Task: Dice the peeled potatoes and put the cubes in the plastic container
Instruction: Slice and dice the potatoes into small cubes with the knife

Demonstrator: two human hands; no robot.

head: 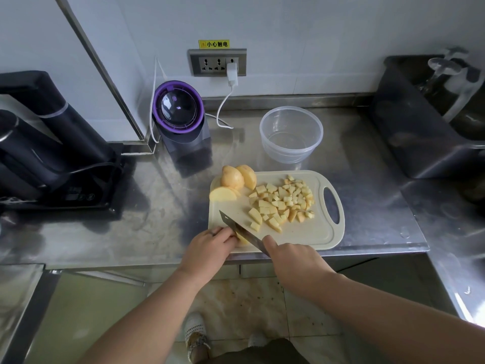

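Note:
A beige cutting board (315,232) lies on the steel counter. Several potato cubes (282,200) are piled on its right half, and three larger peeled potato pieces (232,183) sit at its far left corner. At the near left edge my left hand (207,249) holds down a potato piece (242,239), mostly hidden under the fingers. My right hand (294,261) grips the handle of a knife (238,229), whose blade rests slanted on that piece. A clear round plastic container (291,134) stands behind the board with nothing in it.
A purple-rimmed appliance (179,114) stands behind the board to the left, its white cable (223,106) running to a wall socket. Dark appliances (47,143) fill the left of the counter. A sink (430,111) lies at the right. The counter's front edge runs just below the board.

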